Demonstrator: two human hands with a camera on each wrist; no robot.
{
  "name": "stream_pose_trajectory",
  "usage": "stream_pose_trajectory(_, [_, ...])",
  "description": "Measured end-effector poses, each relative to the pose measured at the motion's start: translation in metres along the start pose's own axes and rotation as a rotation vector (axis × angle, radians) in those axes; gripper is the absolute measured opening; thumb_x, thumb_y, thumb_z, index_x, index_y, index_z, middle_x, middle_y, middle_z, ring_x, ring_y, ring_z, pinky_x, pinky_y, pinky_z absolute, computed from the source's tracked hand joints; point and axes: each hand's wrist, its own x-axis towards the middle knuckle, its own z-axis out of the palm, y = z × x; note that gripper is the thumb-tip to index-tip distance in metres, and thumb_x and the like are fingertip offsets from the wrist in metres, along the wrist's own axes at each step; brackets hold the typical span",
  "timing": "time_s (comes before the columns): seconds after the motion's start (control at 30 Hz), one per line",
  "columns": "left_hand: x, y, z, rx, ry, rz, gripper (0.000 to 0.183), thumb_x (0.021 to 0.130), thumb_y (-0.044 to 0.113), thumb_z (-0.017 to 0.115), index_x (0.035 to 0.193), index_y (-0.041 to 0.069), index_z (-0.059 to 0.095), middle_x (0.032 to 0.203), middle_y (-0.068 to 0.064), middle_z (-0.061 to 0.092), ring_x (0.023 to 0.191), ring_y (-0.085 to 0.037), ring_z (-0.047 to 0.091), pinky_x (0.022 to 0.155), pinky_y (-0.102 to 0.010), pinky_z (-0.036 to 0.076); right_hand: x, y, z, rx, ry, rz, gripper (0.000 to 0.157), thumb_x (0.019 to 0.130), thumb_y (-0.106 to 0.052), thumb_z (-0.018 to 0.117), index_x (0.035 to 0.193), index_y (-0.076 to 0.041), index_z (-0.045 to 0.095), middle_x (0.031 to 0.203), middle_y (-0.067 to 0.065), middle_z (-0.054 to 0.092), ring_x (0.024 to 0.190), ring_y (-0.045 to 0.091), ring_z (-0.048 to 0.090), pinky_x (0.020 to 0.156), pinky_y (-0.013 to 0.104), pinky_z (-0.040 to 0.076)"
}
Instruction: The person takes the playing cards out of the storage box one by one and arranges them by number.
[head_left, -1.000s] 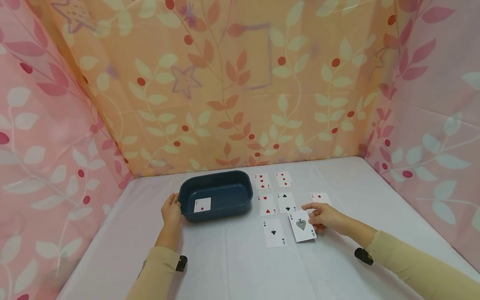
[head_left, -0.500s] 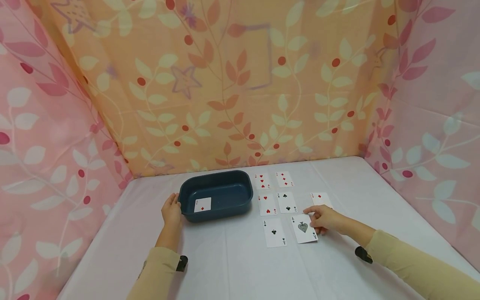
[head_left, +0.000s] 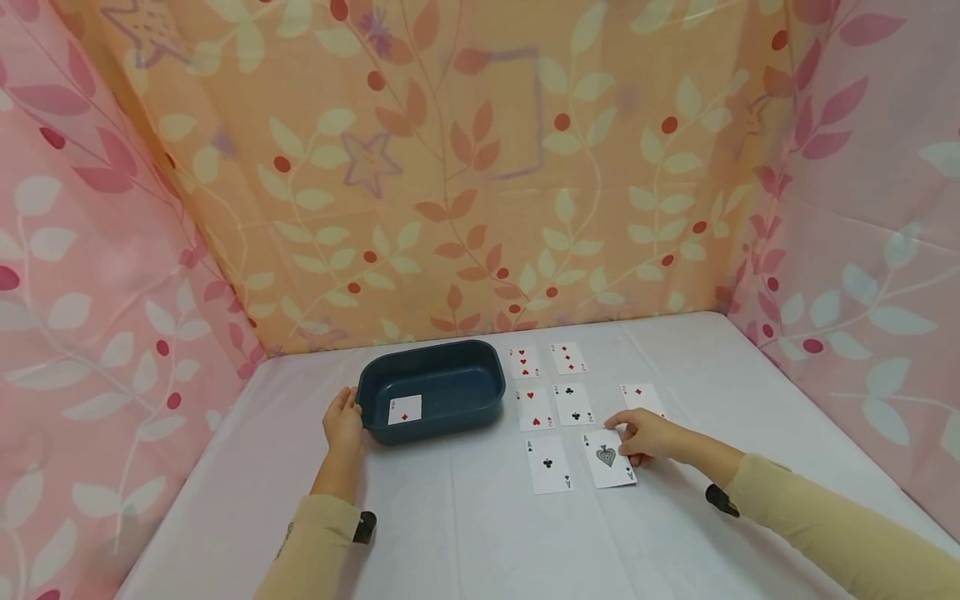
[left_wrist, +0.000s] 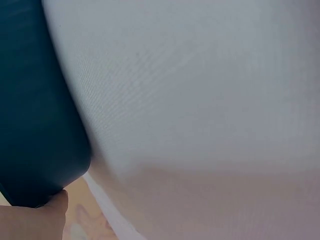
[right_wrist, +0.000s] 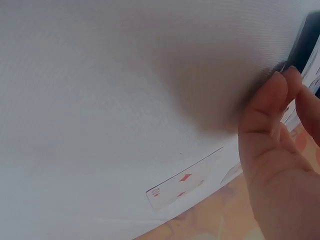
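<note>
My left hand (head_left: 343, 425) grips the left end of a dark blue tray (head_left: 442, 427); in the left wrist view its thumb (left_wrist: 57, 205) lies against the tray's wall. An ace of diamonds (head_left: 405, 409) is inside the tray. My right hand (head_left: 652, 437) pinches the right edge of an ace of spades (head_left: 606, 467), which lies at or almost flat on the white cloth. In the right wrist view, thumb and finger (right_wrist: 267, 102) come together, and the card is mostly hidden. Left of it lies an ace of clubs (head_left: 549, 465).
Behind lie a two of hearts (head_left: 535, 410), a two of clubs (head_left: 574, 405), a partly covered two of diamonds (head_left: 637, 398), a three of hearts (head_left: 524, 362) and a three of diamonds (head_left: 569, 358). White cloth (head_left: 495, 542) covers the table; patterned curtains (head_left: 480, 208) enclose it.
The ace of spades, raised and overlapping the two of clubs a second ago, has come down slightly toward the front right with my right hand. My left hand and the tray stay put.
</note>
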Motion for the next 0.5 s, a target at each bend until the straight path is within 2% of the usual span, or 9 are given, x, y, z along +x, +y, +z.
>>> stream_pose_trajectory(0.2, [-0.002,0.001,0.0,0.008,0.0,-0.006,0.053,0.1,-0.008,0.029,0.152,-0.004,0.02,0.155,-0.017,0.028,0.144,-0.024,0.023,0.116,-0.033,0.019,0.007,-0.007,-0.002,-0.057,0.058,-0.036,0.035,0.086,0.003,0.064,0.12,0.005,0.059,0.067,0.006,0.05,0.05,0.014,0.048,0.048,0.022,0.041])
stream_pose_trajectory(0.33, [-0.003,0.002,0.0,0.025,0.004,-0.003,0.053,0.1,-0.008,0.029,0.152,-0.004,0.021,0.155,-0.017,0.029,0.144,-0.024,0.023,0.116,-0.034,0.019,0.016,-0.021,0.0,0.002,0.103,-0.151,0.032,0.089,0.002,0.061,0.12,0.008,0.058,0.066,0.003,0.049,0.05,0.012,0.046,0.046,0.022,0.039])
stream_pose_trajectory(0.5, [-0.002,0.001,-0.001,0.029,0.01,0.002,0.053,0.099,-0.009,0.03,0.151,-0.005,0.022,0.154,-0.018,0.029,0.143,-0.024,0.024,0.116,-0.034,0.02,0.032,-0.047,0.013,0.125,0.136,-0.271,0.031,0.092,0.001,0.057,0.122,0.009,0.055,0.07,0.012,0.055,0.056,0.015,0.05,0.049,0.024,0.041])
